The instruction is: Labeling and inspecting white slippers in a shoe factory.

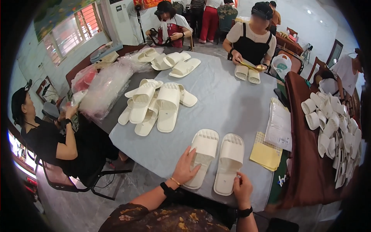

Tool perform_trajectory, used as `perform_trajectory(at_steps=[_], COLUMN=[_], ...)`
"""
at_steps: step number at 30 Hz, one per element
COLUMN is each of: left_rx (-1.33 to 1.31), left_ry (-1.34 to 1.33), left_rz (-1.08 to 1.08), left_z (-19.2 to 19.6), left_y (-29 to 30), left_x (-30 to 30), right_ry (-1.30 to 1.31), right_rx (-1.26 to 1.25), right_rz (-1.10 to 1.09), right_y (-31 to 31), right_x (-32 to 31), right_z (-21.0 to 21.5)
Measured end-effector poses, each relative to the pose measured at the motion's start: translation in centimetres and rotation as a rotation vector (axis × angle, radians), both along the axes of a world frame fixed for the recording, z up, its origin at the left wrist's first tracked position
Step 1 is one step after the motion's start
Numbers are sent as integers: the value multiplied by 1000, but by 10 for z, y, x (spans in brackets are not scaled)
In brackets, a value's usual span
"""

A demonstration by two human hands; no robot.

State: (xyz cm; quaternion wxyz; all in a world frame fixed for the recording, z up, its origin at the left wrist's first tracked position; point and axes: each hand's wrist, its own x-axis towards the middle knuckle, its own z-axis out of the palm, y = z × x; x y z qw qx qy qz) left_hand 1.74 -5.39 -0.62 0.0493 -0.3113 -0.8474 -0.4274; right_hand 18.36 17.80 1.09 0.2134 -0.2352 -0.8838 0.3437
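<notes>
Two cream slippers lie side by side on the grey-covered table in front of me, toes pointing away. My left hand (pixel 185 167) rests on the left slipper (pixel 205 144), its fingers stretched along the strap's outer side and its thumb over the insole. At the outer edge of the right slipper (pixel 230 149), near the heel, my right hand (pixel 242 189) has curled fingers and seems to pinch the rim. Beyond my left hand sits a loose pile of matching slippers (pixel 168 102), some stacked on others.
More slippers (pixel 184 66) lie at the far left. Yellow sticker sheets (pixel 266 151) and a clear-wrapped pack (pixel 279 125) are at the right. A large slipper heap (pixel 332 120) covers the brown cloth (pixel 303 174). Across the table, a person (pixel 253 42) handles a yellow sheet above two slippers.
</notes>
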Motion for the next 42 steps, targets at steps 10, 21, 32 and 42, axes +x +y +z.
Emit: perform_trajectory(at_steps=[10,21,32,42], left_rx=[-59,-151,-258,-261], left_ry=[29,149,258,236], left_rz=[44,26,-489,-486], left_z=[-3,15,27,27], left_y=[5,19,39,37], left_x=[-2,16,45,47], right_ry=[-59,14,-24,-137], right_rx=[-1,16,126,113], right_rz=[-55,8,256,279], right_y=[1,1,-31,-29], right_x=[-3,-8,-9,-13], right_z=[0,11,29,30])
